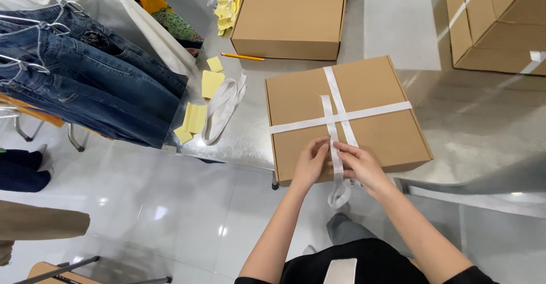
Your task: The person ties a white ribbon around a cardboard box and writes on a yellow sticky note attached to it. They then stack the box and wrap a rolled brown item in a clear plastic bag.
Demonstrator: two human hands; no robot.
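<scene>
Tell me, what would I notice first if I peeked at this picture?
Probably the flat brown cardboard box on the shiny metal table, crossed with white ribbon. The left hand and right hand pinch that ribbon at the box's near edge, its loose end hanging below. To the left, blue jeans hang on hangers, with yellow paper slips and a pencil on the table beside them.

This looks like a packing room of a clothes shop: jeans [85, 85] hang on a rack, and cardboard boxes [293, 13] stand on a metal table [244, 139].
</scene>
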